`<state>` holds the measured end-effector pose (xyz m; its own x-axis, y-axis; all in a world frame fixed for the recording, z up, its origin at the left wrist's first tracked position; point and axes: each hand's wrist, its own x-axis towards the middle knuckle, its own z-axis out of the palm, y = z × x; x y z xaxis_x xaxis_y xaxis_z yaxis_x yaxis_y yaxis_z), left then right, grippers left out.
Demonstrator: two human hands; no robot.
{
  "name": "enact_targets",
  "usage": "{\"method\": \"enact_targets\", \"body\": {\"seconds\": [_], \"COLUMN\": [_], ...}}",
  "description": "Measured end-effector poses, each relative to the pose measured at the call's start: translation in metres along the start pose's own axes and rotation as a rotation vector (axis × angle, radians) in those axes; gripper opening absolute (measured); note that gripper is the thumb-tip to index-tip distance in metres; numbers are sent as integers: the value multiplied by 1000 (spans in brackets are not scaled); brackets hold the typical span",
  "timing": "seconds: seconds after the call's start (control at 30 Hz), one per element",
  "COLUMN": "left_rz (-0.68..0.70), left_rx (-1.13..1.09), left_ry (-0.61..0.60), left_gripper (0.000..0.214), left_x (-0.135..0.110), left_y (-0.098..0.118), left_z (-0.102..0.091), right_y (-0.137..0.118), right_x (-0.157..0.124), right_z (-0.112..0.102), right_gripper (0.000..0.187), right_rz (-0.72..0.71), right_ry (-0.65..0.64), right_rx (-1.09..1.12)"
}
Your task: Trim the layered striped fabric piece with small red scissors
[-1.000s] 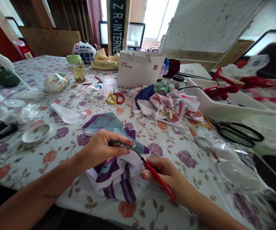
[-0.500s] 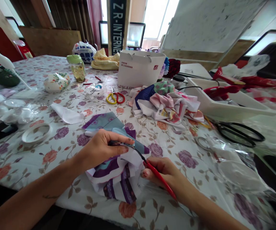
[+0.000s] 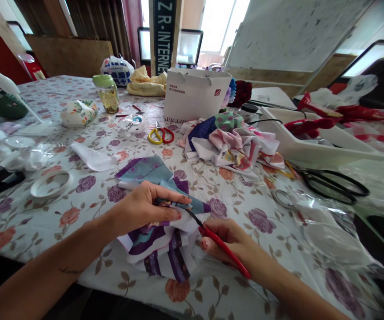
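Observation:
My left hand (image 3: 143, 206) is closed, pinching a fold of purple, teal and white patterned fabric (image 3: 161, 246) that lies bunched on the floral tablecloth (image 3: 78, 209) near the front edge. My right hand (image 3: 227, 238) grips a thin red-handled tool (image 3: 225, 251) with a dark metal tip. The tip reaches under the fabric fold right beside my left fingers. More of the same fabric (image 3: 143, 169) spreads flat behind my left hand.
A heap of colourful cloth scraps (image 3: 234, 142) lies mid-table by a white paper bag (image 3: 194, 95). Yellow-and-red scissors (image 3: 160, 134), black scissors (image 3: 334, 184), a white tape roll (image 3: 50, 184), a white tray (image 3: 312, 146) and clear plastic wrap (image 3: 325, 231) surround my hands.
My right hand and the red tool have slid slightly right and down. My left fingers have re-pinched the fold a little lower. The fabric has shifted slightly.

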<state>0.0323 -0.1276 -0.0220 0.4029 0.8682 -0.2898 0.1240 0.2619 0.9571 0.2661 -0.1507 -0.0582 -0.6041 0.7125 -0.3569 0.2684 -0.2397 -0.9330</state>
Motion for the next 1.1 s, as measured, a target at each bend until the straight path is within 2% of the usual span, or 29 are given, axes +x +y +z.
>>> {"method": "enact_targets", "body": {"seconds": [0.27, 0.47, 1.1], "left_rz": [-80, -49, -122], "left_rx": [1, -25, -10], "left_ry": [-57, -49, -66], "left_gripper": [39, 37, 39], "left_x": [3, 0, 4], "left_y": [-3, 0, -2], "left_z": [-4, -3, -4], "right_y": [-1, -4, 1], "right_x": [-1, -1, 1], "right_z": [0, 2, 1], "right_gripper": [52, 53, 51], "right_rz": [28, 23, 32], "right_ry": [4, 12, 16], "right_rx": [-55, -51, -60]}}
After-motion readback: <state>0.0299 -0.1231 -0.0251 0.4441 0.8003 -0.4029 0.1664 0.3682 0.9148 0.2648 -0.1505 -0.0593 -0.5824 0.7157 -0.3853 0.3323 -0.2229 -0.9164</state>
